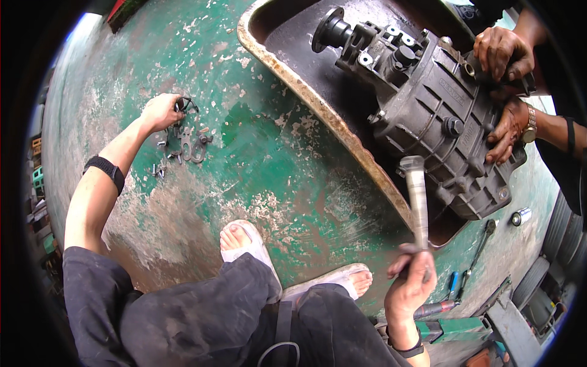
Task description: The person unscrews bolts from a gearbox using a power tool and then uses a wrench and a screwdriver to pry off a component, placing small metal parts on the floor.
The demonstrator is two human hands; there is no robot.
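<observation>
Right hand [408, 287] gripped a grey steel hammer [417, 199] beside the grey cast-metal gearbox [437, 113]; left hand [160, 112] clutched small dark metal fittings [186, 105] on the green floor [269, 153]. A glancing blow risked striking the co-worker's hands [502, 52].

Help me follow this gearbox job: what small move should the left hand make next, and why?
Probably close the left hand on one small part and lift it. It rests at the pile of bolts and brackets on the green floor, while the right hand already holds the metal tool upright beside the gearbox, which another person's hands steady.
</observation>
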